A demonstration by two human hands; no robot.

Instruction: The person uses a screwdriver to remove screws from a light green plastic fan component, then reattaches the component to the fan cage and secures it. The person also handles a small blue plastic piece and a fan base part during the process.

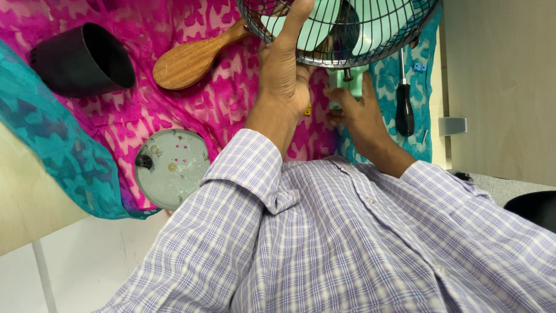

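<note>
a pale wooden worktop (498, 87) carried a pink and teal patterned cloth (191, 98) that covered most of it, with bare wood showing at the right and lower left. a mint-green table fan (341, 26) with a dark wire grille stood at the top of the view, partly cut off by the frame.

the left hand (284, 69) lay stretched and fairly open, palm toward the fan, its fingers reaching up and resting against the wire grille. the right hand (356, 110) was curled narrow around the fan's green neck just under the grille, beside a dark screw head; what its fingertips pinched could not be told.

a black-handled screwdriver (404, 98) lay on the teal part of the cloth just right of the right hand, near the cloth's edge. a wooden brush (194, 55) lay left of the left hand, its handle reaching to the grille. a black round cup-shaped part (81, 58) sat well apart at the upper left, and a grey round base plate (172, 168) lay near the cloth's lower edge, close to the left sleeve. open cloth lay between brush and plate.
</note>
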